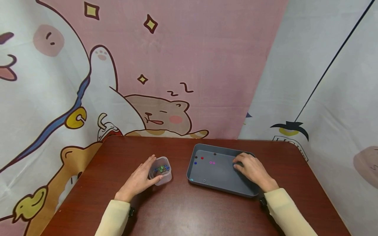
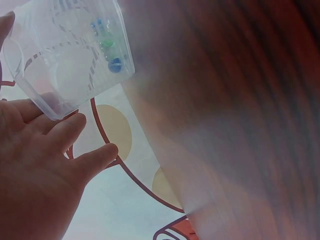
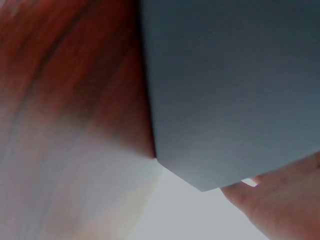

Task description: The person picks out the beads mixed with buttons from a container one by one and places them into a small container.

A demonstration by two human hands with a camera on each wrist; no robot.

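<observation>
A small clear plastic container (image 1: 167, 176) stands on the table with several blue and green beads (image 1: 161, 168) in it. My left hand (image 1: 138, 181) holds it from the left side, thumb at the near side and fingers at the far side; the left wrist view shows the container (image 2: 65, 65) close to the fingers. Over the right part of a grey tray (image 1: 218, 180), my right hand (image 1: 252, 168) pinches a tiny dark blue bead (image 1: 234, 163) between thumb and fingertips. In the right wrist view, the tray's outer wall (image 3: 230, 90) hides most of the right hand (image 3: 285, 200).
Several small beads and rings lie scattered in the tray's left half, among them a red bead (image 1: 202, 158), a blue bead (image 1: 195, 163) and pink rings (image 1: 212, 163). The brown wooden table (image 1: 177, 209) meets a cartoon-printed cloth (image 1: 212, 65) at its back edge.
</observation>
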